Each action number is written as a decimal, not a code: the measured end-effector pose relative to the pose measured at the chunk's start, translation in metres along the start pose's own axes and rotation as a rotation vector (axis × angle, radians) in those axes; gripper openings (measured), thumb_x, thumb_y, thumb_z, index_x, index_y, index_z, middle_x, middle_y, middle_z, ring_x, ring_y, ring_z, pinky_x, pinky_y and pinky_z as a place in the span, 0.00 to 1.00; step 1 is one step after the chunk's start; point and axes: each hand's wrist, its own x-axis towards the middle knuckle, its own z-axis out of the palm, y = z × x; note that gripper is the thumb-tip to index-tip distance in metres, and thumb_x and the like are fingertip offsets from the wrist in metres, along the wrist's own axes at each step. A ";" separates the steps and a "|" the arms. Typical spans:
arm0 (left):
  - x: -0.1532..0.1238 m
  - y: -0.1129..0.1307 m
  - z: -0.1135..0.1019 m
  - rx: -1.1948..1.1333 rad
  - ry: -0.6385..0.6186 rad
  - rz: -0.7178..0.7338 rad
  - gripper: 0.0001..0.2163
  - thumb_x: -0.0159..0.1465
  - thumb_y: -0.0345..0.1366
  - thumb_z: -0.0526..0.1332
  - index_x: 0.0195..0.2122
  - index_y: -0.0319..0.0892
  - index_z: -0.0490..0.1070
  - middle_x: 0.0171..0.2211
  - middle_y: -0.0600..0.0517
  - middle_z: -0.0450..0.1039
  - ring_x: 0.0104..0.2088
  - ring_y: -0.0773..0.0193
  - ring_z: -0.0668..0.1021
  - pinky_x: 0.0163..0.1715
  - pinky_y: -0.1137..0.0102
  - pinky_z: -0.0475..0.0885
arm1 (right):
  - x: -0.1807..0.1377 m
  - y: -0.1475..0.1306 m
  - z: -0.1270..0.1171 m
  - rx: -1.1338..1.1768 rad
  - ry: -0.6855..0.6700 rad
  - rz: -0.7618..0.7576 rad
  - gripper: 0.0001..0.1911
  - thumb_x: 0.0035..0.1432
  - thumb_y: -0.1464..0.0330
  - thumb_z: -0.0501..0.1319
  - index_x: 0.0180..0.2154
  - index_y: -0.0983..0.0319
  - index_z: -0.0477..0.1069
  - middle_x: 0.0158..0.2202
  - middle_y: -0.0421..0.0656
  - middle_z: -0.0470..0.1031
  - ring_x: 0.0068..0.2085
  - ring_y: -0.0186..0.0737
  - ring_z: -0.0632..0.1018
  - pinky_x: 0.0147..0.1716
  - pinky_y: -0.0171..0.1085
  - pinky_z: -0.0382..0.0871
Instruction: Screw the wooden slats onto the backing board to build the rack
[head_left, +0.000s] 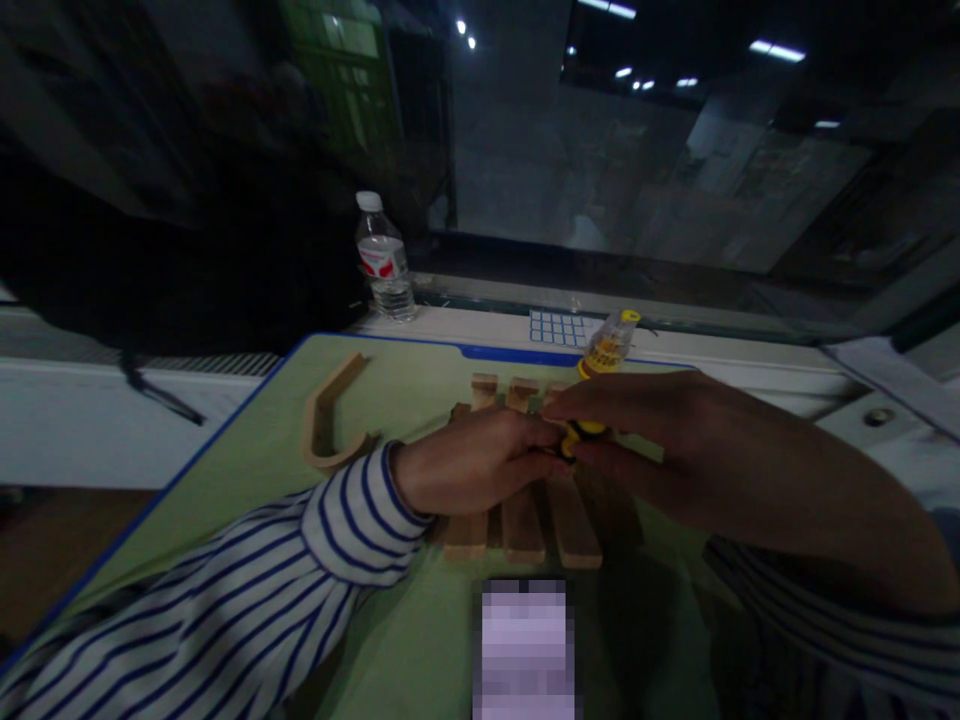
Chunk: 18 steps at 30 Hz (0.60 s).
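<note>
My right hand (675, 430) is closed around the yellow-and-black lower part of what looks like a screwdriver (607, 347). Its clear, yellow-capped handle seems to rise beyond my fingers, tilted toward the window. The fingers of my left hand (480, 460) are pinched together beside the tool's lower end, which they partly hide; whether they hold the tool or a small part there is unclear. Beneath both hands lies a slatted wooden piece (523, 535), several slats side by side. To the left, a J-shaped wooden part (319, 425) rests on the green table top (405, 620).
A water bottle (386, 265) stands on the window sill (465, 328) at the back left. A blue-gridded sheet (556, 328) lies on the sill. A phone (525, 650) with a blurred screen sits at the near edge. Something black (180, 260) hangs at the left.
</note>
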 end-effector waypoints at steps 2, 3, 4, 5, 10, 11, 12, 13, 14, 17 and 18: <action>-0.001 0.001 0.000 0.014 0.004 -0.029 0.10 0.68 0.36 0.53 0.42 0.39 0.72 0.37 0.49 0.76 0.37 0.63 0.77 0.36 0.71 0.69 | 0.000 0.000 0.000 0.031 -0.008 -0.003 0.12 0.63 0.70 0.55 0.46 0.58 0.71 0.46 0.40 0.77 0.45 0.37 0.77 0.45 0.37 0.67; -0.003 0.003 -0.001 0.043 0.008 -0.051 0.10 0.68 0.37 0.53 0.43 0.40 0.72 0.38 0.50 0.76 0.37 0.63 0.77 0.36 0.71 0.69 | 0.001 0.000 0.000 0.041 -0.006 -0.001 0.12 0.63 0.71 0.55 0.46 0.57 0.71 0.46 0.39 0.77 0.45 0.36 0.76 0.46 0.36 0.67; -0.005 0.005 -0.002 0.085 0.016 -0.073 0.10 0.68 0.38 0.54 0.43 0.41 0.72 0.38 0.50 0.76 0.37 0.63 0.77 0.36 0.71 0.69 | 0.001 0.000 0.000 0.050 -0.005 -0.001 0.12 0.63 0.72 0.55 0.46 0.57 0.71 0.45 0.38 0.77 0.45 0.35 0.76 0.46 0.36 0.67; -0.008 0.008 -0.003 0.135 0.025 -0.092 0.10 0.67 0.39 0.54 0.43 0.42 0.72 0.38 0.50 0.76 0.37 0.62 0.77 0.37 0.70 0.68 | 0.001 0.001 0.000 0.059 -0.004 0.000 0.11 0.62 0.72 0.55 0.45 0.56 0.72 0.45 0.37 0.77 0.45 0.35 0.76 0.46 0.35 0.66; -0.027 0.033 -0.008 0.247 -0.018 -0.093 0.10 0.66 0.42 0.56 0.31 0.45 0.72 0.30 0.56 0.74 0.32 0.66 0.76 0.32 0.71 0.64 | 0.002 0.003 0.000 0.072 -0.006 0.023 0.08 0.61 0.74 0.55 0.38 0.59 0.72 0.43 0.38 0.77 0.42 0.34 0.76 0.42 0.34 0.66; -0.029 0.038 -0.008 0.231 -0.057 -0.071 0.10 0.65 0.42 0.57 0.30 0.45 0.72 0.29 0.57 0.74 0.31 0.67 0.75 0.32 0.71 0.63 | 0.002 0.003 0.000 0.073 -0.004 0.026 0.08 0.61 0.74 0.55 0.38 0.60 0.72 0.43 0.38 0.77 0.42 0.34 0.76 0.42 0.34 0.66; -0.031 0.042 -0.007 0.209 -0.090 -0.051 0.09 0.64 0.42 0.59 0.30 0.46 0.71 0.29 0.59 0.74 0.32 0.68 0.75 0.32 0.71 0.63 | 0.002 0.003 0.000 0.076 -0.004 0.028 0.07 0.61 0.74 0.55 0.38 0.60 0.72 0.43 0.38 0.77 0.42 0.34 0.76 0.42 0.34 0.66; -0.032 0.046 -0.006 0.209 -0.086 -0.022 0.07 0.62 0.41 0.61 0.29 0.45 0.71 0.30 0.59 0.74 0.34 0.67 0.75 0.34 0.71 0.63 | 0.002 0.003 0.000 0.079 -0.005 0.030 0.07 0.61 0.73 0.55 0.38 0.60 0.72 0.42 0.38 0.77 0.42 0.35 0.76 0.42 0.35 0.65; -0.033 0.048 -0.005 0.213 -0.096 -0.009 0.07 0.61 0.40 0.63 0.28 0.45 0.71 0.31 0.59 0.74 0.35 0.66 0.76 0.36 0.71 0.64 | 0.003 0.002 0.000 0.083 -0.007 0.032 0.08 0.62 0.73 0.55 0.39 0.60 0.72 0.41 0.38 0.77 0.41 0.35 0.76 0.41 0.35 0.65; -0.031 0.049 -0.001 0.229 -0.111 0.016 0.05 0.60 0.35 0.64 0.28 0.44 0.70 0.32 0.58 0.74 0.37 0.65 0.75 0.39 0.70 0.63 | 0.004 0.001 0.001 0.086 -0.012 0.041 0.10 0.62 0.72 0.54 0.42 0.59 0.72 0.39 0.37 0.77 0.40 0.34 0.76 0.38 0.34 0.65; -0.031 0.048 0.000 0.226 -0.109 0.027 0.04 0.60 0.33 0.64 0.28 0.45 0.70 0.32 0.59 0.74 0.38 0.66 0.75 0.40 0.70 0.63 | 0.004 0.000 0.001 0.087 -0.012 0.042 0.10 0.62 0.73 0.54 0.42 0.59 0.72 0.39 0.38 0.77 0.39 0.34 0.76 0.38 0.34 0.65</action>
